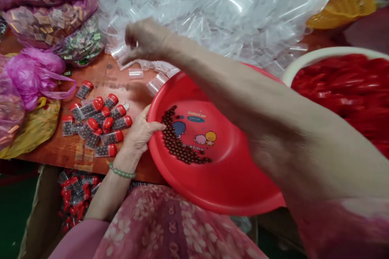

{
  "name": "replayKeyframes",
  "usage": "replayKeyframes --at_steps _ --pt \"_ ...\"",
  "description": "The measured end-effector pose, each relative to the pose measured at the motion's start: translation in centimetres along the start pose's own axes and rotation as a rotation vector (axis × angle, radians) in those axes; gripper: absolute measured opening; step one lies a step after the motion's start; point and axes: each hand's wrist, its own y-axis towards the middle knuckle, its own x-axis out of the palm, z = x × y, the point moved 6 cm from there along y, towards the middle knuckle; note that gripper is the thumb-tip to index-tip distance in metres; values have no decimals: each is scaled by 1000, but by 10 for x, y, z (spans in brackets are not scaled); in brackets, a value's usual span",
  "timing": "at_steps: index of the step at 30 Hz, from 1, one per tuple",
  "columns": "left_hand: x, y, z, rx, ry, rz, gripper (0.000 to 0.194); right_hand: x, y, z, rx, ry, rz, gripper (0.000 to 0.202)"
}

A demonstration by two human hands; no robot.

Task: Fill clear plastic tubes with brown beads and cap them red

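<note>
My left hand (142, 131) grips the left rim of a red plastic basin (231, 186), thumb over the inside edge. Small dark brown beads (179, 147) lie in a curved band at the basin's left, beside printed cartoon figures. Stretched across the basin, my right arm ends in my right hand (146, 42), blurred, over the near edge of a heap of clear plastic tubes (154, 83). Thumb and fingers look bent, but whether anything is between them cannot be made out. Several bead-filled tubes with red caps (100, 119) lie on the table left of the basin.
Plastic bags of small coloured pieces (45, 24) and a pink bag (35, 73) crowd the left. A white-rimmed tub (291, 64) of red pieces stands right. A yellow basket (346, 4) is behind it. Below the table edge, a carton (39, 210) holds more red-capped tubes.
</note>
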Motion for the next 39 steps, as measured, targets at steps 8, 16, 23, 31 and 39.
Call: replayKeyframes --at_steps 8,16,23,31,39 --pt "3 -14 23 245 328 80 67 -6 -179 65 -180 -40 -243 36" --pt "14 -30 29 368 525 78 60 64 -241 139 222 389 -230 39" --pt "19 -40 32 414 565 112 63 49 -258 165 176 102 -356 32" --pt "27 -47 37 420 700 107 59 58 -265 169 -70 -426 -520 27" --pt "36 -44 40 485 607 -6 56 88 -273 120 -225 -485 -662 32"
